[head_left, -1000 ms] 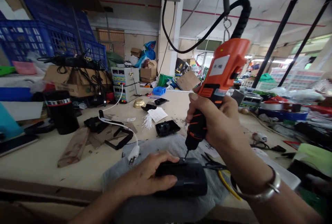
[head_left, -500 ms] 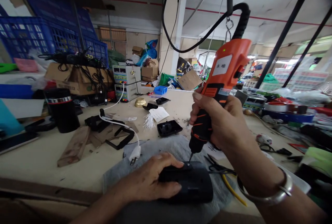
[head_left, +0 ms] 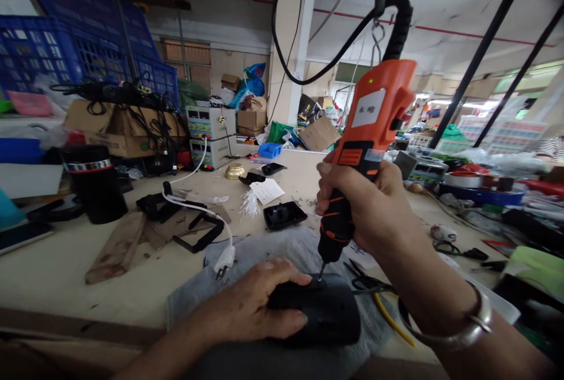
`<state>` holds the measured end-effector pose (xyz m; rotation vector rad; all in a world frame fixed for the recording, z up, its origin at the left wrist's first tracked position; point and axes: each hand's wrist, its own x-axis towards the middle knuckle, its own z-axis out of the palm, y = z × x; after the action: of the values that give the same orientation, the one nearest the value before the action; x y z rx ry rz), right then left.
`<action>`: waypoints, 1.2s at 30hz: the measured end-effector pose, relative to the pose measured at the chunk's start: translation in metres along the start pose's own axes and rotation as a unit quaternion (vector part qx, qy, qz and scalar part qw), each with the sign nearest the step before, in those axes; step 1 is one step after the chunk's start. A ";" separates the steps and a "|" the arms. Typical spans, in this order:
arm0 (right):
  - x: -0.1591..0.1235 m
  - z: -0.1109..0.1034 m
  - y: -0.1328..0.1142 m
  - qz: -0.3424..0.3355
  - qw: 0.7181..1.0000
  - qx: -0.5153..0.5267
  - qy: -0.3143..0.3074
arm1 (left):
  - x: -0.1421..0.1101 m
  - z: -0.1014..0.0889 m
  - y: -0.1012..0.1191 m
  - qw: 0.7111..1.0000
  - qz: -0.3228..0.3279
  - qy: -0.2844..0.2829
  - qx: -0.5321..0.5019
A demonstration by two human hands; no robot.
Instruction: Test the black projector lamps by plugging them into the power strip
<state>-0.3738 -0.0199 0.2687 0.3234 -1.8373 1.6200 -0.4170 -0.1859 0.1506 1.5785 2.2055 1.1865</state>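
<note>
My right hand point(head_left: 368, 201) is wrapped round an orange and black electric screwdriver point(head_left: 363, 115), which hangs from a hook by its top. The screwdriver tilts a little, and its bit point(head_left: 321, 271) points down onto a screw at the top of a black plastic housing point(head_left: 328, 312). My left hand point(head_left: 259, 301) grips the housing from the left, thumb on the near side and fingers over the top. Under the housing lies a grey cloth point(head_left: 189, 298). A dark cable leaves the housing's right end.
Cutters with a yellow handle point(head_left: 394, 321) lie right of the housing. Beyond the cloth are a white plug point(head_left: 225, 258), an open black shell point(head_left: 285, 215) and a white tag point(head_left: 267, 191). Left stand a wooden block point(head_left: 117, 248) and a black tumbler point(head_left: 94, 183). Clutter fills the right side.
The view has shifted slightly. The screwdriver has moved a little left and stands over the same screw, while my left hand keeps its hold on the housing.
</note>
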 end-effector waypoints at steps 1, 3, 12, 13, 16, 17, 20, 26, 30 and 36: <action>0.000 -0.001 0.001 -0.004 1.000 -0.012 0.002 | 0.001 -0.001 0.000 1.000 -0.003 -0.002 0.002; 0.001 -0.002 0.004 -0.002 1.000 -0.016 0.020 | 0.003 -0.002 0.000 1.000 -0.003 -0.008 0.003; 0.006 -0.003 0.009 0.025 0.998 0.032 0.038 | 0.003 -0.005 0.000 0.999 -0.037 -0.014 -0.004; 0.007 -0.004 0.008 0.033 0.998 0.043 0.035 | 0.002 -0.006 0.000 0.999 -0.045 -0.019 -0.002; 0.014 -0.007 0.006 0.037 0.996 0.078 0.039 | -0.001 -0.007 0.001 0.996 -0.082 -0.035 0.005; 0.017 -0.008 0.007 0.021 0.995 0.080 0.050 | -0.001 -0.007 0.001 0.995 -0.094 -0.035 0.004; 0.024 -0.015 0.016 -0.033 0.996 0.028 0.079 | -0.003 -0.006 0.003 0.994 -0.109 -0.018 -0.009; -0.015 -0.066 0.043 0.080 0.976 -0.158 -0.127 | -0.006 -0.008 -0.001 0.989 -0.096 0.028 -0.109; -0.063 -0.084 0.031 0.161 0.930 -0.178 -0.279 | -0.005 -0.011 -0.011 0.974 -0.054 0.064 -0.208; -0.118 -0.067 -0.020 0.088 0.937 -0.293 -0.168 | -0.013 0.024 0.005 0.939 -0.063 0.123 -0.314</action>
<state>-0.2531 0.0119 0.2130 0.1749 -2.5696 1.0868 -0.3942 -0.1844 0.1343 1.0562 1.7364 1.8805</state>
